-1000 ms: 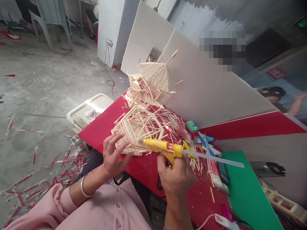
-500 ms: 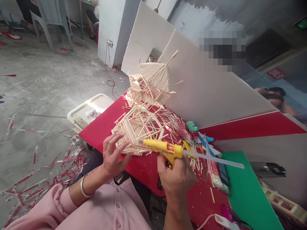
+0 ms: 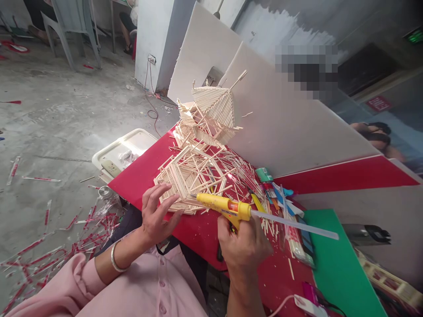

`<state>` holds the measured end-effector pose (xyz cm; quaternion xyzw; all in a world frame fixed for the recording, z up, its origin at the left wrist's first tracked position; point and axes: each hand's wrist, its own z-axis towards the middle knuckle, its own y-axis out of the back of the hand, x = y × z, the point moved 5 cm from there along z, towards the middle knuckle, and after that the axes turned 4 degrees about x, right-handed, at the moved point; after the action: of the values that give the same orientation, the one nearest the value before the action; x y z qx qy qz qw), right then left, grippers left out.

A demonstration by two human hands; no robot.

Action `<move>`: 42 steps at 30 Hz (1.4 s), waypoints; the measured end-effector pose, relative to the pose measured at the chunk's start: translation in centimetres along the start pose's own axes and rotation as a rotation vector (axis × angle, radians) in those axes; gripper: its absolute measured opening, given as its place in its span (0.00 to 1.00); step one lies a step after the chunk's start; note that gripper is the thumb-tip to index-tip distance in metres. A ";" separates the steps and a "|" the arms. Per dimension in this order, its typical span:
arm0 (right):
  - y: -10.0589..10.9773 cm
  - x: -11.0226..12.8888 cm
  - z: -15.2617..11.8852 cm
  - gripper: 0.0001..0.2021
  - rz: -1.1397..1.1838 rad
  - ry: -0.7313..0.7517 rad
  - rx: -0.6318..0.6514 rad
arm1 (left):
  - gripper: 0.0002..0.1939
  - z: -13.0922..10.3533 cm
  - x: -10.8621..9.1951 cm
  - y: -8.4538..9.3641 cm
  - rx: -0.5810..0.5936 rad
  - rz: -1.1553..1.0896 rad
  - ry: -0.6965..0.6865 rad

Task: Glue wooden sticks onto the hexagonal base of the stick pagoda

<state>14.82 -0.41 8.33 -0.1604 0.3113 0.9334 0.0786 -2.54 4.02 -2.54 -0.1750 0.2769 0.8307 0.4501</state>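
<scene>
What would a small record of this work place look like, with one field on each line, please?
Left hand: open, fingertips at the near stick structure
Right hand: grips the yellow glue gun
Nozzle: points at the structure's near side; contact unclear
Glue stick: pokes out of the gun's rear
Farther back: slatted stick roof
Surface: red tabletop, loose sticks scattered
Right side: green board

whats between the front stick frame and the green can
Loose thin sticks lie heaped between the front stick frame and the green can, in the head view.
</scene>
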 end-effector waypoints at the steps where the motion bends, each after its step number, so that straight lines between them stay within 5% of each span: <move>1: 0.0 0.0 0.0 0.09 0.002 0.000 0.003 | 0.19 0.0 0.0 0.0 -0.002 0.002 -0.005; 17: 0.0 -0.4 -0.2 0.09 -0.009 -0.008 -0.001 | 0.18 0.2 -0.2 0.1 -0.002 0.005 -0.001; 31: -0.1 -4.5 -3.1 0.11 -0.211 -0.117 0.017 | 0.19 -0.3 0.1 0.5 -0.004 -0.013 0.010; 42: -0.4 -4.8 -3.3 0.08 -0.168 -0.167 0.026 | 0.18 0.0 -0.6 0.8 -0.006 -0.011 -0.008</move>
<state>20.29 -2.34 7.27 -0.1066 0.3013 0.9295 0.1843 -2.87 3.25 -1.96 -0.1746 0.2714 0.8297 0.4554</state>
